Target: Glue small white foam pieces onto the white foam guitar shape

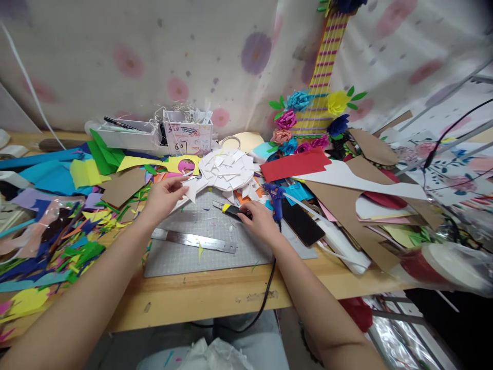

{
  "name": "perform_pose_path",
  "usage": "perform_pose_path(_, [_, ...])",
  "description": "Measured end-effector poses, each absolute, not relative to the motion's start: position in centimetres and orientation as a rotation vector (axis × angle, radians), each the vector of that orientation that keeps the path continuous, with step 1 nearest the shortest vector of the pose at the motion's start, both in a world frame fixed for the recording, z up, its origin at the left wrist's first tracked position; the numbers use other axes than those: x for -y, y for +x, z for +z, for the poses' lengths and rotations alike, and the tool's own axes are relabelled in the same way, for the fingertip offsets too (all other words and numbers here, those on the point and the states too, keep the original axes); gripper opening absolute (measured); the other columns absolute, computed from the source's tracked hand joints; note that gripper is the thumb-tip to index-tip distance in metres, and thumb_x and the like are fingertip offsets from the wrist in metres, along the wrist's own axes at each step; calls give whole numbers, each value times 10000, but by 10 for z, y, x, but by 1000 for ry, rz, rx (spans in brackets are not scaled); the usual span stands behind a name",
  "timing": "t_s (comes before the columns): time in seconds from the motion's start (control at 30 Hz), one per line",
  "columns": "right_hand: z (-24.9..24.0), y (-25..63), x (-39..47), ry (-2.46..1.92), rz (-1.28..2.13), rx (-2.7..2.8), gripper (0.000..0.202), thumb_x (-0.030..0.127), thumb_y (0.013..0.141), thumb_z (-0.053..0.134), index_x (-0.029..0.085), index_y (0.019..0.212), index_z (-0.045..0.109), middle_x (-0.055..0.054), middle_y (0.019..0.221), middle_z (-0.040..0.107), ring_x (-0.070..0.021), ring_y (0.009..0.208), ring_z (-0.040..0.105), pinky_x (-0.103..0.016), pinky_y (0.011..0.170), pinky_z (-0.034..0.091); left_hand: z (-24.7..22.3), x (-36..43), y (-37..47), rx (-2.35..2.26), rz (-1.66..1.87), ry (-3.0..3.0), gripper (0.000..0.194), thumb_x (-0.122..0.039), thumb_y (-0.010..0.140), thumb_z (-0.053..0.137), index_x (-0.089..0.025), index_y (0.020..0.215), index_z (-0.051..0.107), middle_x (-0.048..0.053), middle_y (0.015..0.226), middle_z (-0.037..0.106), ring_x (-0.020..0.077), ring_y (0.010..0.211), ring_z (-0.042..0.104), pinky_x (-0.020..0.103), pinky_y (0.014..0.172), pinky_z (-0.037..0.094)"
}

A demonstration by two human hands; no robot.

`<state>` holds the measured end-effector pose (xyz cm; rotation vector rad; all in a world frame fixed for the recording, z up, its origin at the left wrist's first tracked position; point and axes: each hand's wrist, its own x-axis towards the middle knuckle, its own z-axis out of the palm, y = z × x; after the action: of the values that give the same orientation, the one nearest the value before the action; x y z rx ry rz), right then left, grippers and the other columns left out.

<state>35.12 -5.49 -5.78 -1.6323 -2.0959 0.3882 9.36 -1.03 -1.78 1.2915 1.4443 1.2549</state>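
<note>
My left hand pinches a small pointed piece of white paper above the left part of the grey cutting mat. In my right hand is a utility knife with a black and yellow body, its blade end pointing left over the mat. Beyond both hands sits a round white piece covered with overlapping white strips. A steel ruler lies across the mat, nearer to me than the hands. Just right of my right hand stands a blue glue gun.
Colourful paper scraps cover the left of the table. A black phone and brown cardboard lie to the right. At the back are a white box and a yellow paper guitar with paper flowers. A black cable hangs over the front edge.
</note>
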Motion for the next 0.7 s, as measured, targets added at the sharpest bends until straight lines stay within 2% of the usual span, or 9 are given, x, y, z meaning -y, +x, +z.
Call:
perform_pose_path(0.17, [-62, 347, 55, -1634, 290, 2164, 148, 273, 813, 638, 185, 932, 635, -91, 972, 635, -224, 944, 556, -346, 816, 424, -15, 12, 94, -1420, 1232, 1119, 266, -234, 525, 774, -138, 760, 695, 19, 685, 653, 121, 597, 581, 252, 565, 495])
perform_pose_path(0.3, [-69, 348, 55, -1622, 173, 2208, 260, 335, 799, 659, 189, 1013, 642, -117, 1048, 615, -252, 992, 539, -388, 856, 423, -24, 23, 103, -1317, 1184, 941, 268, -211, 547, 773, -129, 762, 635, 10, 691, 648, 126, 595, 621, 281, 608, 537])
perform_pose_path(0.43, [-73, 351, 56, -1617, 149, 2185, 236, 315, 818, 635, 192, 1018, 654, -118, 1036, 619, -257, 994, 535, -398, 854, 422, -32, 31, 110, -1274, 1181, 852, 267, -169, 578, 758, -130, 764, 570, -2, 675, 626, 145, 642, 668, 287, 648, 561])
perform_pose_path(0.53, [-69, 346, 61, -1498, 204, 2228, 219, 339, 838, 621, 189, 991, 665, -111, 1007, 632, -246, 983, 542, -388, 857, 419, -34, 34, 112, -1247, 1198, 841, 256, -141, 589, 737, -138, 758, 546, -31, 652, 593, 142, 648, 678, 271, 643, 565])
perform_pose_path(0.7, [-63, 321, 70, -1167, 394, 2497, 352, 461, 822, 630, 189, 1044, 648, -103, 1041, 634, -228, 1005, 545, -363, 867, 411, -29, 36, 109, -1274, 1235, 878, 242, -156, 603, 722, -147, 740, 523, -29, 667, 594, 156, 661, 685, 273, 625, 567])
